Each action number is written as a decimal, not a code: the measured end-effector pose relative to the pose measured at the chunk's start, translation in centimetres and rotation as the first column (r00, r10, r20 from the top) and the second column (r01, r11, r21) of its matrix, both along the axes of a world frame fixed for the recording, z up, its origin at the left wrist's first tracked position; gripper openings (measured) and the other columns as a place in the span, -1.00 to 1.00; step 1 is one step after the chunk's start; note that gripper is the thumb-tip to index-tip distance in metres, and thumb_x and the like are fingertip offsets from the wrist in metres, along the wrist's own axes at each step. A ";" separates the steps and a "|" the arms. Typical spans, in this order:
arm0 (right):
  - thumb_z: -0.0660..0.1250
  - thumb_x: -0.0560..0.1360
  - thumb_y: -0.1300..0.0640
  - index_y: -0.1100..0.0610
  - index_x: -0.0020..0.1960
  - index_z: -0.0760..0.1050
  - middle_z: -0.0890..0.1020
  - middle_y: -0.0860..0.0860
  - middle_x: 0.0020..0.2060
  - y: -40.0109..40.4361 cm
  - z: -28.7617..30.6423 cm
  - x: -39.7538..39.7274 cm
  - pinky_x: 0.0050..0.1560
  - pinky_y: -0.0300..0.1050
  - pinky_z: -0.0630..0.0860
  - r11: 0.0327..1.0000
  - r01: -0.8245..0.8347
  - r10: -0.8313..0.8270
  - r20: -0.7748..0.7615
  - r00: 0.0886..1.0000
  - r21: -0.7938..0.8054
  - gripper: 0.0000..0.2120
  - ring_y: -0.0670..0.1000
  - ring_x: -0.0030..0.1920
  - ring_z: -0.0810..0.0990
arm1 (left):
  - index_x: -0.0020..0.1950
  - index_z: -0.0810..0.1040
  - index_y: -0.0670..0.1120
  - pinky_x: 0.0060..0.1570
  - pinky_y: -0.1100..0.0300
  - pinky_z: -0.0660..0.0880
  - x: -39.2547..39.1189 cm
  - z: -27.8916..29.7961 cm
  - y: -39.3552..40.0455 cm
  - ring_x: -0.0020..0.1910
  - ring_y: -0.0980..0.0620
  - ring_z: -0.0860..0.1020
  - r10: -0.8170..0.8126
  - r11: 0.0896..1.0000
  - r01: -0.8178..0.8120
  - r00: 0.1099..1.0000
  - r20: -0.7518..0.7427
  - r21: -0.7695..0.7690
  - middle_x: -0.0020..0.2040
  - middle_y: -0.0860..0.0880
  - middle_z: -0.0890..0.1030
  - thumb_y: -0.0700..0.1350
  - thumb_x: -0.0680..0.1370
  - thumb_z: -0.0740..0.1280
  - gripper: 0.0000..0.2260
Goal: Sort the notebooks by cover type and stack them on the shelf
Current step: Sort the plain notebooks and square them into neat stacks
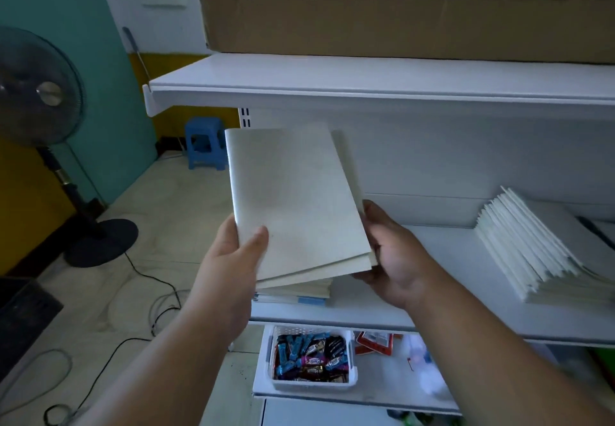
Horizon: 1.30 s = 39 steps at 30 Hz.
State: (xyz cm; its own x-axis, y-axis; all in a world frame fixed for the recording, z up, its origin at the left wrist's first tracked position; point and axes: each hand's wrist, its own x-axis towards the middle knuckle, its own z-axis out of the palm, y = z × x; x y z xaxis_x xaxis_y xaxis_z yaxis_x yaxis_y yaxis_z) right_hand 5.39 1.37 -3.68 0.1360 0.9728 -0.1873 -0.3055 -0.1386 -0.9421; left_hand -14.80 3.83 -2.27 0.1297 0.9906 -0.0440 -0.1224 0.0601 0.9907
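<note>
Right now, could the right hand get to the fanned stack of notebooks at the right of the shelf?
Probably yes. The shelf surface between the right hand and the fanned stack shows nothing in the way, but that hand's fingers grip the held notebooks, so it isn't free.

light: dim, cool, bluish cast
brightest: white shelf (366, 76) top edge and wall upper left
shadows: soft; dark under shelf, around fan (40, 93)
glare: none strong
blur: forearms at bottom edge smeared; snack basket (311, 359) soft
distortion: wide-angle, shelf edges bow near borders
focus: held notebooks (293, 199) fairly sharp; carton (399, 10) print slightly soft
</note>
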 end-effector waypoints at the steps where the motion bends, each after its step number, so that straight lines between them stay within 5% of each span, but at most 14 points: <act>1: 0.16 0.64 -0.07 -0.02 0.07 0.59 0.69 -0.04 -0.20 -0.4 0.0 0.6 -0.30 -0.17 0.47 1.000 0.010 -0.010 -0.034 0.999 -0.017 -0.75 -0.03 -0.26 0.61 | 0.22 0.51 0.08 0.16 0.11 0.55 0.7 -0.1 -0.1 0.08 0.09 0.62 -0.027 1.000 0.027 0.999 -0.025 0.009 0.04 0.06 0.65 -0.15 0.65 0.26 -0.81; 3: 0.11 0.61 -0.24 0.02 0.19 0.60 0.72 0.04 0.01 -1.2 0.6 2.0 0.05 0.00 0.54 0.995 0.078 -0.082 -0.065 0.994 -0.069 -0.55 0.05 0.01 0.69 | 0.22 0.52 0.07 0.14 0.15 0.54 2.2 -0.4 -0.3 0.01 0.13 0.63 -0.069 0.997 0.074 0.991 -0.117 0.036 -0.01 0.08 0.68 -0.15 0.64 0.28 -0.81; 6: 0.26 0.46 -0.39 0.08 0.26 0.53 0.64 0.18 0.16 -1.5 1.5 4.6 0.29 0.21 0.48 0.964 0.256 -0.240 0.176 0.955 -0.074 -0.38 0.22 0.21 0.60 | 0.19 0.52 0.11 0.07 0.08 0.56 5.3 -1.5 -1.2 -0.04 0.11 0.64 -0.127 0.990 0.136 0.976 -0.179 0.035 -0.07 0.12 0.69 -0.14 0.62 0.31 -0.80; 8: 0.34 0.41 -0.33 0.20 0.09 0.48 0.58 0.28 0.07 -1.6 1.4 7.3 0.24 0.13 0.49 0.916 0.400 -0.363 0.363 0.858 -0.030 -0.40 0.28 0.16 0.57 | 0.23 0.48 0.09 -0.01 0.06 0.57 8.0 -2.1 -2.2 -0.06 0.06 0.63 -0.172 0.984 0.180 0.956 -0.239 0.010 -0.05 0.08 0.66 -0.12 0.62 0.31 -0.79; 10: 0.30 0.55 -0.16 0.16 0.06 0.47 0.58 0.10 0.00 -1.8 0.9 10.3 0.07 -0.09 0.42 0.895 0.446 -0.379 0.501 0.778 -0.015 -0.63 0.12 0.07 0.54 | 0.26 0.45 0.05 -0.12 0.08 0.56 10.7 -2.9 -2.6 -0.09 0.01 0.61 -0.210 0.976 0.216 0.935 -0.286 -0.008 -0.02 0.03 0.62 -0.10 0.63 0.30 -0.79; 14: 0.17 0.62 -0.12 0.18 0.13 0.38 0.48 0.07 -0.01 -2.0 -1.1 16.5 -0.10 -0.09 0.36 0.898 0.423 -0.177 0.779 0.602 -0.123 -0.65 0.10 0.00 0.47 | 0.21 0.43 -0.02 -0.45 0.23 0.44 16.8 -5.1 -2.1 -0.27 0.00 0.52 -0.290 0.956 0.281 0.858 -0.423 -0.086 -0.13 -0.03 0.56 -0.04 0.65 0.22 -0.84; 17: 0.14 0.62 -0.09 0.19 0.14 0.37 0.51 0.14 0.03 -0.8 -3.0 20.9 -0.09 -0.07 0.38 0.885 0.415 -0.011 0.882 0.471 -0.211 -0.66 0.16 0.02 0.51 | 0.14 0.42 -0.05 -0.52 0.21 0.38 21.6 -7.2 -1.3 -0.35 -0.05 0.46 -0.311 0.950 0.265 0.845 -0.435 -0.164 -0.21 -0.11 0.49 -0.06 0.66 0.14 -0.88; 21: 0.18 0.63 -0.04 0.28 0.29 0.40 0.54 0.23 0.25 2.2 -5.6 25.1 0.02 -0.10 0.37 0.879 0.406 0.137 0.948 0.287 -0.250 -0.58 0.23 0.23 0.53 | 0.09 0.39 -0.12 -0.49 0.13 0.49 27.2 -10.4 0.5 -0.32 -0.13 0.52 -0.316 0.949 0.243 0.761 -0.567 -0.202 -0.13 -0.18 0.53 -0.17 0.59 0.12 -0.88; 24: 0.21 0.63 -0.03 0.29 0.33 0.40 0.54 0.24 0.27 4.3 -8.1 27.0 0.14 -0.05 0.45 0.868 0.386 0.221 0.939 0.264 -0.313 -0.57 0.24 0.27 0.53 | 0.09 0.42 -0.10 -0.20 0.03 0.57 29.7 -12.0 1.8 -0.16 -0.14 0.56 -0.273 0.962 0.200 0.670 -0.690 -0.187 -0.05 -0.13 0.55 -0.17 0.53 0.16 -0.84; 26: 0.19 0.63 0.02 0.22 0.24 0.47 0.58 0.21 0.19 5.3 -9.7 27.9 0.03 -0.05 0.47 0.856 0.368 0.281 0.924 0.260 -0.364 -0.68 0.22 0.20 0.56 | 0.11 0.42 -0.10 -0.13 0.06 0.51 30.6 -12.8 2.3 -0.08 -0.16 0.55 -0.280 0.959 0.206 0.582 -0.764 -0.194 0.01 -0.13 0.55 -0.16 0.52 0.19 -0.82; 29: 0.19 0.63 0.12 0.23 0.29 0.47 0.54 0.17 0.26 6.0 -11.1 28.8 0.15 -0.06 0.49 0.835 0.353 0.387 0.906 0.169 -0.423 -0.70 0.19 0.27 0.53 | 0.10 0.39 -0.12 -0.14 0.11 0.38 31.6 -13.6 2.7 -0.05 -0.17 0.50 -0.321 0.942 0.240 0.453 -0.832 -0.233 0.08 -0.18 0.55 -0.16 0.53 0.20 -0.84; 33: 0.19 0.61 0.17 0.23 0.27 0.47 0.56 0.18 0.21 6.4 -11.5 29.2 0.00 -0.06 0.49 0.852 0.339 0.394 0.915 0.090 -0.400 -0.73 0.19 0.20 0.56 | 0.05 0.40 -0.12 -0.12 0.12 0.37 32.7 -14.0 2.8 -0.05 -0.21 0.50 -0.288 0.949 0.233 0.357 -0.889 -0.213 0.09 -0.18 0.55 -0.16 0.51 0.19 -0.86; 36: 0.21 0.61 0.18 0.26 0.38 0.36 0.49 0.14 0.33 6.4 -11.7 29.0 0.12 -0.05 0.51 0.846 0.400 0.380 0.925 0.010 -0.353 -0.63 0.16 0.31 0.50 | 0.16 0.49 -0.14 -0.10 0.10 0.38 33.2 -14.1 2.5 0.05 -0.24 0.55 -0.211 0.968 0.194 0.275 -0.938 -0.161 0.11 -0.17 0.55 -0.12 0.51 0.19 -0.74; 39: 0.26 0.58 0.14 0.26 0.38 0.28 0.44 0.18 0.33 6.1 -11.9 28.6 0.13 -0.02 0.50 0.857 0.427 0.303 0.952 0.037 -0.289 -0.58 0.18 0.30 0.50 | 0.19 0.50 -0.14 -0.12 0.09 0.37 33.1 -14.1 2.1 0.08 -0.24 0.55 -0.173 0.974 0.185 0.241 -0.955 -0.129 0.13 -0.18 0.53 -0.08 0.54 0.19 -0.73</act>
State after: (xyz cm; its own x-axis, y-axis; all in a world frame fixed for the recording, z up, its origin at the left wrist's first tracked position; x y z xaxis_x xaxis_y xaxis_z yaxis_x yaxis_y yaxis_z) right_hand 33.97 7.50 -15.59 0.5898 0.7964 -0.1333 0.7805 -0.6046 -0.1589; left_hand 18.29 5.94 -16.37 0.1729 0.9490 -0.2638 0.9255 -0.0649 0.3731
